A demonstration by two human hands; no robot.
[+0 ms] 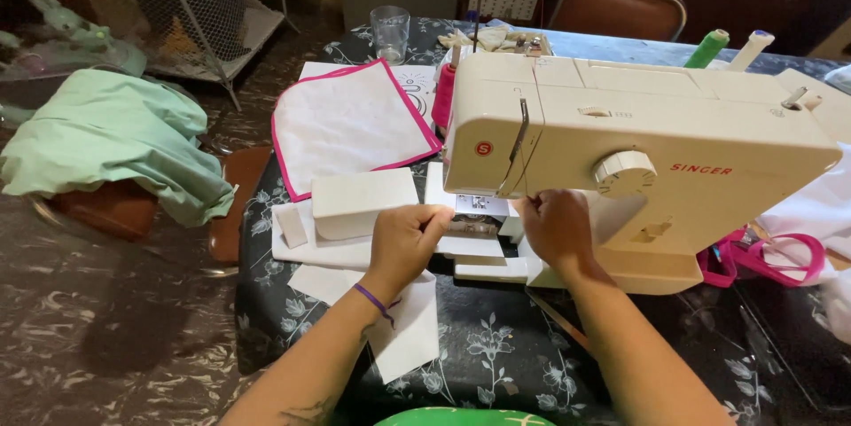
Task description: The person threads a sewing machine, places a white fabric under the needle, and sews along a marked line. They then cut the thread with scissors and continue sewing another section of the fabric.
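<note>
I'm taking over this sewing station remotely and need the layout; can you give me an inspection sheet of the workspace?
Surface: table under a dark floral cloth.
Job's things: cream sewing machine; white fabric pieces at its needle end.
Clutter: pink-edged white cloth, drinking glass, green thread spool, pink scissors.
Hands: left hand closed at the machine bed; right hand pinching thread below the needle area.
Cables: nothing seen.
Surroundings: mint green cloth on a seat, brown chair behind.
</note>
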